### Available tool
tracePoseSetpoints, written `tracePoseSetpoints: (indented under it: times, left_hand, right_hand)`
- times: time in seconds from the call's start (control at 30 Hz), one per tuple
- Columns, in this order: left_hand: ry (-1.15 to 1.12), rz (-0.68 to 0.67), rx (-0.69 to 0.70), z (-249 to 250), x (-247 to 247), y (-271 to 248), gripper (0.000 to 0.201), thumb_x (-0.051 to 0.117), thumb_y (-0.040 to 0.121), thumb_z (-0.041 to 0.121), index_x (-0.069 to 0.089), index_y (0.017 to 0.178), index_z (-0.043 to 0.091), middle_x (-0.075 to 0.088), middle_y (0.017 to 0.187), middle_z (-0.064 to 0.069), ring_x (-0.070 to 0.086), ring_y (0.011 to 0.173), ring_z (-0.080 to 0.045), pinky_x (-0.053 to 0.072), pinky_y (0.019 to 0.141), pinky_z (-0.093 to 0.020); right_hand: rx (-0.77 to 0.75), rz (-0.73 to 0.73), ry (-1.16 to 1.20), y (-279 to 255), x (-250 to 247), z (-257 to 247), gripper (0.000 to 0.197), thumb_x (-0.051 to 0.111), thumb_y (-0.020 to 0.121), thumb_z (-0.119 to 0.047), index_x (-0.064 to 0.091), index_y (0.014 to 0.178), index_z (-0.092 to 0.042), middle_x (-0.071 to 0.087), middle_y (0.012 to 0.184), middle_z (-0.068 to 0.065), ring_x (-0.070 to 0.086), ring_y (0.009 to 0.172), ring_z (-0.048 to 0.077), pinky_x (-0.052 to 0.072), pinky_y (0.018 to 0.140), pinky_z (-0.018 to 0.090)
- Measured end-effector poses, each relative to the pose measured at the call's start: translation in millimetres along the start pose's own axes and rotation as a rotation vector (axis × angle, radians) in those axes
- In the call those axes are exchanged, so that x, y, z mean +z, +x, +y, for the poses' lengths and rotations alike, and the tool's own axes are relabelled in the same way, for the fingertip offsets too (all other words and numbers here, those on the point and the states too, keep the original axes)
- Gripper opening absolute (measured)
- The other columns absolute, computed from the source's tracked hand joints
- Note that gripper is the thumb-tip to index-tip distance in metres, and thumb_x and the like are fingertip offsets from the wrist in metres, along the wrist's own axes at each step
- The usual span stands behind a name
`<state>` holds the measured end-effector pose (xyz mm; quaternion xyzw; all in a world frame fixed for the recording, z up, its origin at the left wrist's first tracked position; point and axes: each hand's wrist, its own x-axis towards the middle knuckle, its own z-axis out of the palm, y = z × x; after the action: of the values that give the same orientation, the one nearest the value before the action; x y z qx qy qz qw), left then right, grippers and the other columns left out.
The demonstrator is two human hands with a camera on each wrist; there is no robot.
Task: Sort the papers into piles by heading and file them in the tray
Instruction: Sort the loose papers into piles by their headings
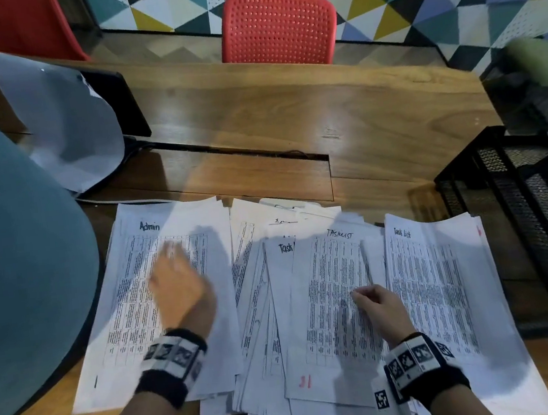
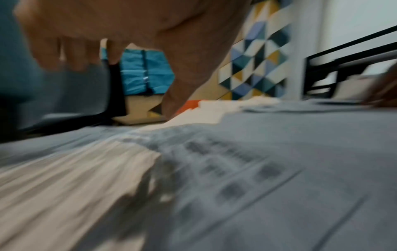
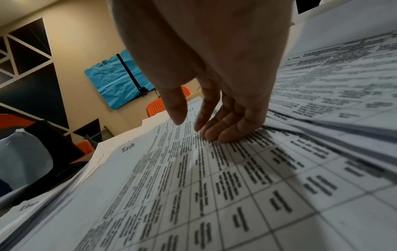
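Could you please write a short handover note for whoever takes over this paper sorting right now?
Left hand: blurred, over the Admin pile at the left; open as far as I can tell, holding nothing.
Right hand: straight fingers pressing the top task-list sheet of the unsorted middle heap.
Task List pile lies at the right, beside the black mesh tray.
Done: two piles started, Admin and Task List.
Left: sort the middle heap, starting with this sheet, probably onto the right pile, then file the piles in the tray.
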<state>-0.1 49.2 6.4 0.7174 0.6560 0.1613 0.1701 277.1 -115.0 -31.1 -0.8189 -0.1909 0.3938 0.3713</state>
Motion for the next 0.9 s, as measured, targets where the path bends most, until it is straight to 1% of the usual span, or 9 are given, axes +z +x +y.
tracePoseSetpoints:
  times: [0.07,0.2,0.3,0.4,0.47,0.57,0.67,0.77,0.9]
  left_hand:
    - [-0.164,-0.204,0.090,39,14,-15,0.024,0.062,0.093,0.015,0.055,0.117,0.010,0.060,0.115,-0.006,0.060,0.094,-0.014,0.051,0.078,-0.014]
    - [-0.027,-0.553,-0.050,81,55,-21,0.035,0.057,0.094,0.046,0.051,0.095,0.011,0.059,0.099,-0.003,0.053,0.083,-0.018,0.048,0.072,-0.030]
    - [-0.018,-0.559,-0.110,90,68,-15,0.042,0.057,0.091,0.047,0.052,0.112,0.010,0.059,0.112,-0.008,0.058,0.096,-0.025,0.053,0.080,-0.038]
    - [0.022,-0.427,0.046,94,71,-18,0.059,0.058,0.093,0.040,0.038,0.144,0.020,0.052,0.122,-0.007,0.052,0.110,-0.025,0.049,0.092,-0.040]
    - [-0.062,-0.335,0.181,99,70,-22,0.056,0.060,0.094,0.033,0.041,0.145,0.019,0.051,0.123,-0.005,0.050,0.110,-0.023,0.045,0.096,-0.035]
    - [-0.213,-0.370,0.293,102,73,-29,0.053,0.065,0.093,0.025,0.047,0.142,0.015,0.057,0.122,-0.005,0.058,0.108,-0.022,0.050,0.094,-0.033]
    - [-0.322,-0.510,0.144,101,75,-33,0.050,0.070,0.091,0.018,0.050,0.136,0.010,0.067,0.117,-0.010,0.067,0.099,-0.025,0.052,0.086,-0.027]
    - [-0.562,-0.577,-0.050,86,69,-26,0.041,0.073,0.089,0.014,0.061,0.127,0.008,0.069,0.121,-0.008,0.066,0.109,-0.024,0.048,0.087,-0.024]
    - [-0.802,-0.659,-0.164,48,46,-9,0.047,0.083,0.078,0.036,0.067,0.114,0.011,0.074,0.111,-0.005,0.070,0.103,-0.021,0.054,0.096,-0.044]
  right_hand:
    - [0.017,-0.012,0.047,0,-1,0,0.011,0.065,0.091,-0.017,0.066,0.096,-0.007,0.064,0.083,0.008,0.057,0.070,0.019,0.049,0.063,0.031]
    - [0.075,-0.056,0.171,-1,-4,3,0.014,0.064,0.091,-0.013,0.064,0.099,-0.003,0.065,0.086,0.012,0.059,0.071,0.018,0.050,0.062,0.027]
    - [0.076,-0.061,0.195,-3,-5,5,0.014,0.065,0.091,-0.013,0.064,0.100,-0.002,0.067,0.089,0.011,0.061,0.071,0.016,0.053,0.062,0.023]
    - [0.074,-0.097,0.203,-7,-3,8,0.014,0.063,0.091,-0.014,0.065,0.101,-0.004,0.066,0.089,0.009,0.059,0.074,0.016,0.052,0.063,0.025]
    - [0.059,-0.102,0.173,-7,-2,11,0.013,0.064,0.091,-0.017,0.066,0.100,-0.008,0.067,0.091,0.009,0.061,0.078,0.018,0.052,0.066,0.029]
    - [0.045,-0.106,0.176,-6,-1,12,0.012,0.063,0.092,-0.016,0.066,0.100,-0.007,0.069,0.094,0.011,0.063,0.081,0.019,0.051,0.070,0.030]
    - [0.025,-0.107,0.230,-7,-3,8,0.014,0.063,0.091,-0.012,0.066,0.102,-0.004,0.069,0.097,0.016,0.064,0.080,0.020,0.054,0.071,0.030]
    - [-0.015,0.002,0.219,-6,-7,10,0.018,0.066,0.088,-0.012,0.064,0.106,-0.006,0.069,0.103,0.013,0.066,0.094,0.028,0.054,0.080,0.032]
    - [-0.071,0.142,0.150,-7,-14,4,0.057,0.077,0.079,-0.028,0.051,0.127,-0.010,0.061,0.117,0.001,0.059,0.109,0.020,0.046,0.091,0.027]
